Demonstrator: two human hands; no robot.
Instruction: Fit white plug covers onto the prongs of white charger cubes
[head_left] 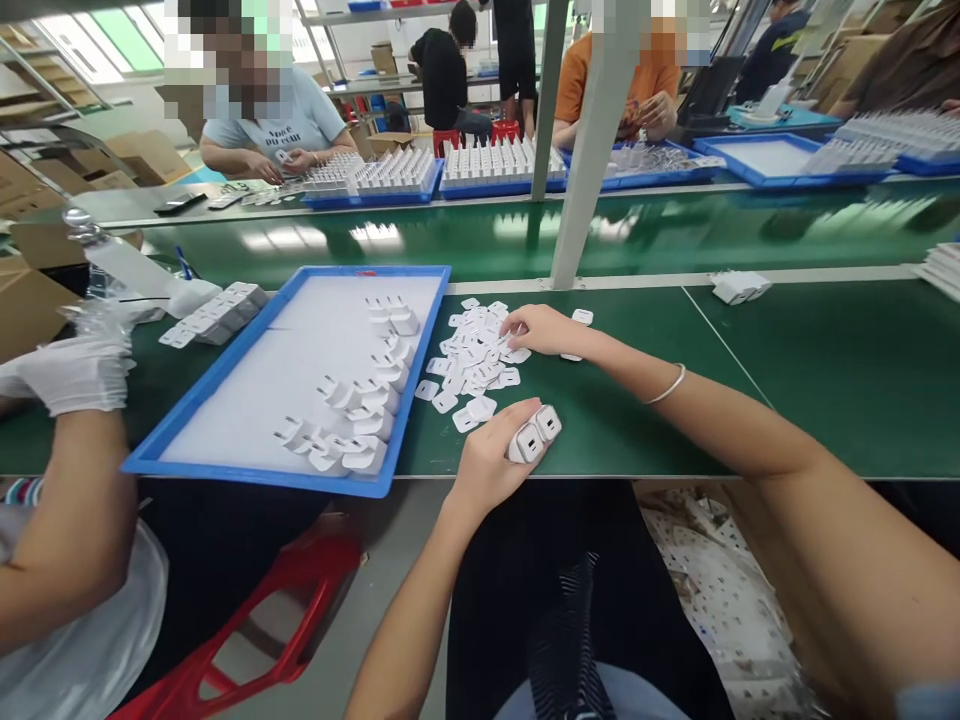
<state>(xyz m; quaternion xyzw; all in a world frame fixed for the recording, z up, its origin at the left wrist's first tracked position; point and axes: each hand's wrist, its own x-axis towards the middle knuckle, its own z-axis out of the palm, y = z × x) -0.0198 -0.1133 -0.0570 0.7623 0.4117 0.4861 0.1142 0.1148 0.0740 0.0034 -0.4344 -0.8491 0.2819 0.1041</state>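
My left hand (491,455) is closed around two white wall chargers (535,434) side by side, their port ends facing up toward me. Beyond it, at the right side of a loose pile of small white cover plates (472,350), is my right hand (544,330). Its fingers are bent together and touch the pile; whatever lies between the fingertips is hidden. A few plates lie apart from the heap, such as a single white plate (582,317) behind my right wrist. To the left, a blue-rimmed tray (291,478) carries several white chargers with their prongs up.
A co-worker's gloved hand (75,375) is at the left, near a row of white chargers (217,313). Two white chargers (741,287) lie at the right. A metal post (592,150) rises behind the bench. Across the green belt (450,235) people sit by filled trays.
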